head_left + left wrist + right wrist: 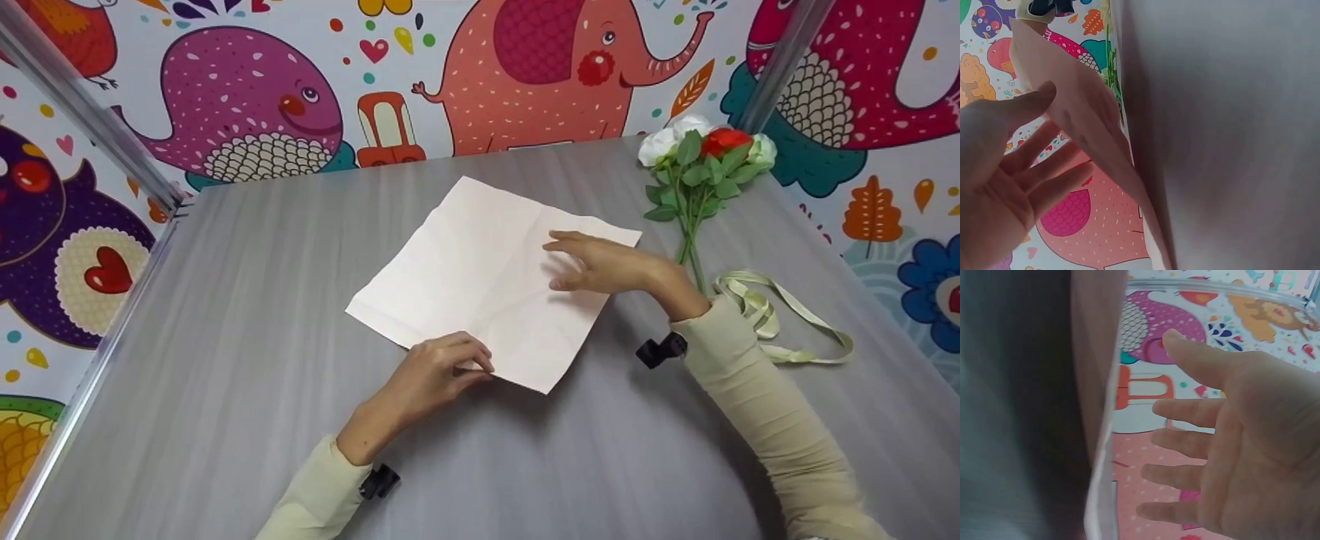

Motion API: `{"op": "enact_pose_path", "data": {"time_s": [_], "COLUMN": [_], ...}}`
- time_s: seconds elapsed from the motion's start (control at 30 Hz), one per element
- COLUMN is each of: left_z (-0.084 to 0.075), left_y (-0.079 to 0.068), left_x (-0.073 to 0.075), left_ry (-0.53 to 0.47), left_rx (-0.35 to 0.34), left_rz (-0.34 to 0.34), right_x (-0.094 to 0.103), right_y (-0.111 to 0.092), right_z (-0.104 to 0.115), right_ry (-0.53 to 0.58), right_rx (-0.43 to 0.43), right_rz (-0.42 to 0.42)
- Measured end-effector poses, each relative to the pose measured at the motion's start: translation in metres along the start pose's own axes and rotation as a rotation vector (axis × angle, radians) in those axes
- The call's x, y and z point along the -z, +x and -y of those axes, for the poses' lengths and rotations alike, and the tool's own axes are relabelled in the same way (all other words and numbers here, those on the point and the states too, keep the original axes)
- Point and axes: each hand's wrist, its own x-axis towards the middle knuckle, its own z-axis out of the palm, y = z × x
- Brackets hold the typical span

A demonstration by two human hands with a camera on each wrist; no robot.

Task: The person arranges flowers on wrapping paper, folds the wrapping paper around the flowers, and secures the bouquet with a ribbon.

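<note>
A pale pink sheet of paper [465, 262] with faint creases lies turned at an angle in the middle of the table. At its near edge my left hand [442, 367] pinches the paper, thumb beneath and fingers on top; in the left wrist view the pinched sheet [1084, 107] tilts up off the table. My right hand [607, 264] hovers over the sheet's right part, fingers spread and holding nothing. The right wrist view shows that hand [1224, 439] apart from the paper's edge [1103, 455].
Artificial flowers [705, 157], white and red with green stems, lie at the table's back right. A pale green ribbon [810, 315] lies loosely looped beside my right forearm. Cartoon-printed panels [247, 97] and metal posts [97, 112] border the grey table [225, 337].
</note>
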Motion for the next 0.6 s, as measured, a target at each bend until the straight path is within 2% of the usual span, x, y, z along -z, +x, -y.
{"op": "enact_pose_path", "data": {"time_s": [0.23,0.4,0.6], "left_z": [-0.003,-0.003,-0.002], "left_y": [0.0,-0.001,-0.002], "left_x": [-0.005,-0.008,-0.008], "left_ry": [0.059,0.061,0.051], "left_rx": [-0.036,-0.052,-0.035], "left_rz": [0.05,0.076,0.127], "right_x": [-0.014,-0.023,-0.03], "right_y": [0.006,0.008,0.009], "right_z": [-0.013,-0.021,-0.026], "right_ry": [0.031,0.035,0.033], "right_rx": [-0.016,-0.051,-0.069], "right_rz": [0.044,0.078,0.086]}}
